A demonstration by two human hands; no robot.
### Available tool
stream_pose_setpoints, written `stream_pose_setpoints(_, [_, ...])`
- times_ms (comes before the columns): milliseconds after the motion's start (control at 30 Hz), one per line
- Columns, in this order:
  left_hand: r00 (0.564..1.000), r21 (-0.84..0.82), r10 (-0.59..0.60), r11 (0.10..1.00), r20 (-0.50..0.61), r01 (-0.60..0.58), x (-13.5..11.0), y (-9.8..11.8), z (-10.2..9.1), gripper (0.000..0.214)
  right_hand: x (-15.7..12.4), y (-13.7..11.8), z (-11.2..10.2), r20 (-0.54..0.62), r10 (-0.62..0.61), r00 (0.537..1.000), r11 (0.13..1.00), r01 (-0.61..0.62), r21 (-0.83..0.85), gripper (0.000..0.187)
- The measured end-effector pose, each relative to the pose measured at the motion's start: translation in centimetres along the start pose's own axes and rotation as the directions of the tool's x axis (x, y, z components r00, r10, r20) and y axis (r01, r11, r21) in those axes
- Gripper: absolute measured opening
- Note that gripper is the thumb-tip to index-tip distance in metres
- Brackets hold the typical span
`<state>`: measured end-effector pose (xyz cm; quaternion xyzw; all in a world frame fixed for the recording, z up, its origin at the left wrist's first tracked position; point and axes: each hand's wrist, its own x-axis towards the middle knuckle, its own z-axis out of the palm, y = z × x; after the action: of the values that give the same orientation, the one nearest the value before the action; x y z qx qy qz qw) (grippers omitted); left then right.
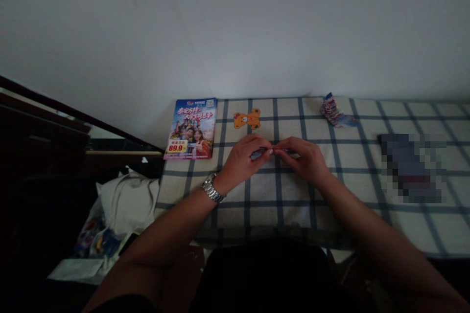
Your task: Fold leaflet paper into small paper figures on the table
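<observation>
Over the checked cloth, my left hand [248, 156] and my right hand [301, 156] meet fingertip to fingertip. Both are closed in a pinch on a narrow piece of printed paper [256, 154]. It looks folded, and only a bluish bit shows under the left fingers; the rest is hidden. A silver watch sits on my left wrist. To the left of my hands lies a stack of printed flyers [193, 129], face up. Farther right, near the wall, is a pleated, crumpled flyer [335, 111], apart from both hands.
A checked cloth [293, 205] covers the surface against a pale wall [235, 29]. An orange bear picture [246, 119] lies just beyond my left hand. At right rests a dark, blurred-out flat object [409, 166]. White bags [128, 200] stand below the left edge.
</observation>
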<state>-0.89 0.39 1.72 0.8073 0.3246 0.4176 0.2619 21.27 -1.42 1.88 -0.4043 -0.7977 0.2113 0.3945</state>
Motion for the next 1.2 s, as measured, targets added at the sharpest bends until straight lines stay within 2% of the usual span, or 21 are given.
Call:
stream_pose_setpoints(167, [1.000, -0.007, -0.019, 1.000, -0.009, 0.019, 0.00, -0.17, -0.14, 0.011, 0.01, 0.00, -0.31, 0.010, 0.047, 0.999, 0.998, -0.047, 0.030, 0.015])
stream_pose_setpoints(800, [1.000, 0.033, -0.001, 0.999, 0.029, 0.001, -0.07, -0.19, -0.06, 0.002, -0.05, 0.11, -0.03, 0.006, 0.028, 1.000, 1.000, -0.028, 0.004, 0.013])
stream_pose_setpoints(1000, [1.000, 0.033, -0.001, 0.999, -0.014, 0.001, 0.02, -0.16, -0.40, 0.006, 0.14, -0.09, -0.25, -0.007, 0.031, 1.000, 0.999, -0.030, 0.012, 0.016])
stream_pose_setpoints(1200, [1.000, 0.028, 0.015, 0.999, -0.011, -0.015, 0.10, -0.30, -0.48, 0.005, 0.21, -0.22, -0.29, -0.012, 0.051, 0.999, 0.998, -0.050, 0.037, 0.009])
